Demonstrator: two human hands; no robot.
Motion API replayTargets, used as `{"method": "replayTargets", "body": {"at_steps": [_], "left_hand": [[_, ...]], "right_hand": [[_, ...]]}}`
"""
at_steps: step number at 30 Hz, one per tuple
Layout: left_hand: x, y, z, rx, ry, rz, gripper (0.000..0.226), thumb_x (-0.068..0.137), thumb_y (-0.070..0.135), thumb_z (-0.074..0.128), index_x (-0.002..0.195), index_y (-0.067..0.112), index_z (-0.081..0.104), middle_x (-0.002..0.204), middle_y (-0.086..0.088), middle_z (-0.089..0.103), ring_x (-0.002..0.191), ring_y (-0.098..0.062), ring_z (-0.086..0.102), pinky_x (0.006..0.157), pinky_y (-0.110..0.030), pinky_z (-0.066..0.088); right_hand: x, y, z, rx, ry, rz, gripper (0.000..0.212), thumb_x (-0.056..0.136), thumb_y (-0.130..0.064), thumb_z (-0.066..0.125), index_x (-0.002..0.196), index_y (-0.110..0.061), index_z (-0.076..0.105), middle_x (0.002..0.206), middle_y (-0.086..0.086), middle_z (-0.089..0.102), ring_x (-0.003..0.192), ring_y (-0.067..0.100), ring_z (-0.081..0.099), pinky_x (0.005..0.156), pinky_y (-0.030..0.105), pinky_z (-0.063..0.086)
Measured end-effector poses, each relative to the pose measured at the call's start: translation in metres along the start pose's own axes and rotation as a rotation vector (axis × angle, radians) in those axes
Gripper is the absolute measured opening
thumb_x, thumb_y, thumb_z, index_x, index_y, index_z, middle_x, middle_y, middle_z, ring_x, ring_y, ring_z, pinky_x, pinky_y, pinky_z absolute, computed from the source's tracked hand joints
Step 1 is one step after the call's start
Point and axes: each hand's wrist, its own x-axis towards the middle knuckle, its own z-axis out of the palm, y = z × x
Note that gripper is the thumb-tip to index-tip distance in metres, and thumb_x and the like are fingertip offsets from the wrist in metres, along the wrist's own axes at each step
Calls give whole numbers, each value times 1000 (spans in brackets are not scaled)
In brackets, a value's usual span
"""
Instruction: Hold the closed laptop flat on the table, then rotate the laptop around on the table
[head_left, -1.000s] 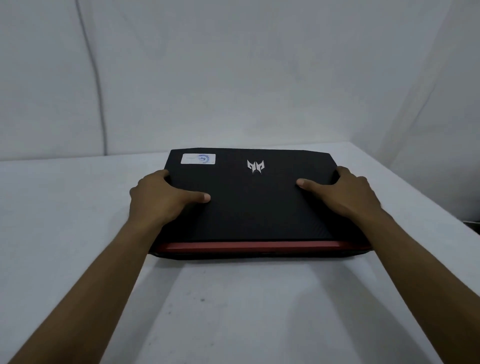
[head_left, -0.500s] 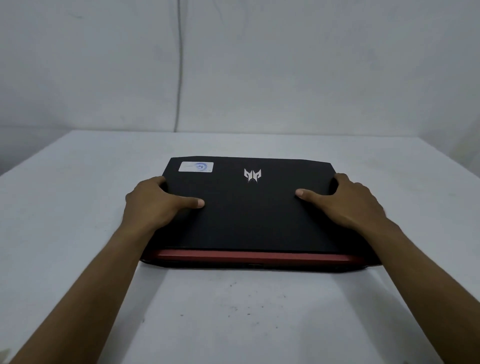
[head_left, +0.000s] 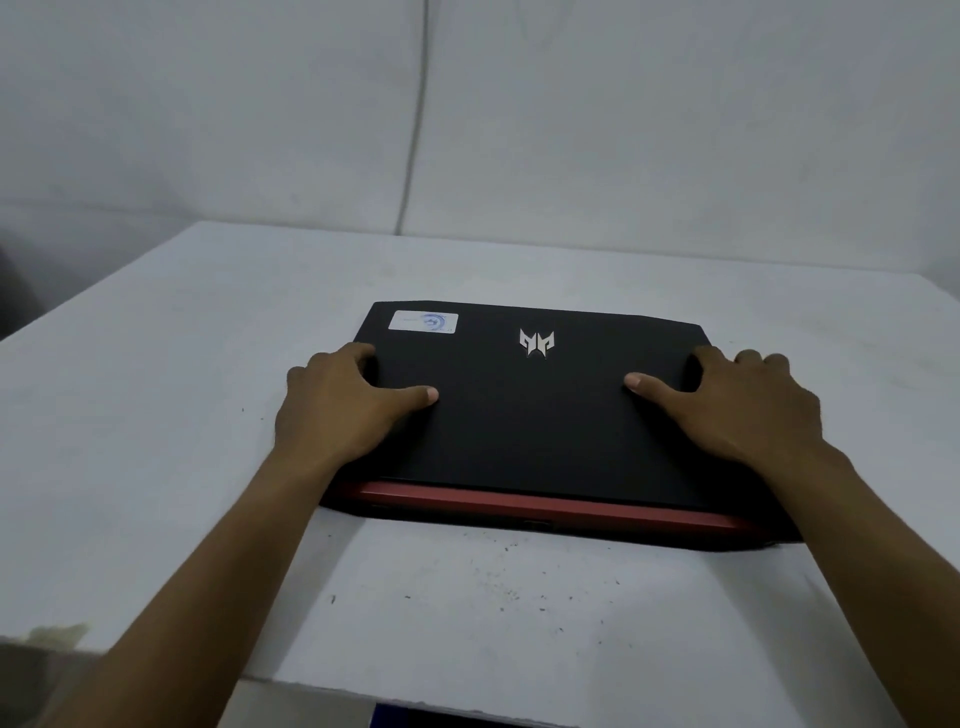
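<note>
While closed laptop (head_left: 530, 415) lay flat mid-table (head_left: 156, 364), nearer its front edge, left hand (head_left: 337, 410) and right hand (head_left: 748, 410) gripped its side edges, thumbs on lid, fingers curled over.

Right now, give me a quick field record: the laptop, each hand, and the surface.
laptop: closed black laptop, lid down, red strip along the near edge, silver logo and white sticker on the lid
left hand: left hand holds the left side, thumb flat on the lid, fingers over the edge
right hand: right hand holds the right side, same grip
surface: white table, dark specks near the front
</note>
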Motion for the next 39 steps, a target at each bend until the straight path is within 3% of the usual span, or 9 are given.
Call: {"method": "replayTargets", "body": {"at_steps": [7,12,20,25,29,33,39], "left_hand": [[-44,-4,17,325,21,177,78,79,76,48,143,31,47,161,-5,34,148,-31,27,116,-53,24],[-47,-6,25,359,108,250,76,77,75,38,136,29,53,154,-1,44,144,-28,34,112,-53,27],[-17,0,31,332,91,352,66,78,71,44,128,31,59,147,4,51,136,-24,42,107,-49,31],[22,7,36,260,57,393,61,78,67,50,126,31,63,143,7,56,132,-22,47,105,-44,36],[42,7,39,197,107,390,51,78,57,53,118,28,68,132,5,64,122,-23,53,97,-40,39],[53,1,41,65,216,349,38,77,46,54,101,23,73,113,0,69,108,-26,58,92,-41,44],[57,-5,40,-32,267,259,34,75,41,58,99,23,74,114,-1,69,111,-26,58,93,-40,46]], "right_hand": [[47,14,-2,268,-157,-106,105,64,-94,48,149,-32,44,140,12,53,129,36,48,100,52,47],[60,24,5,613,-183,-133,93,75,-66,74,153,-27,43,159,0,42,144,25,39,113,41,33],[65,44,18,762,-93,-105,79,82,-43,79,150,-20,48,155,4,46,139,25,45,103,34,38],[65,54,24,738,-72,-19,97,72,-59,77,153,-21,42,154,12,42,137,33,46,113,50,39],[63,53,26,737,-22,21,103,65,-68,72,151,-17,44,148,13,47,132,33,52,110,52,42],[59,54,28,685,58,29,73,80,-56,72,137,-13,56,137,14,53,123,32,55,102,44,45],[50,53,27,634,162,68,47,85,-48,70,117,-15,63,125,10,62,112,30,58,91,42,45]]}}
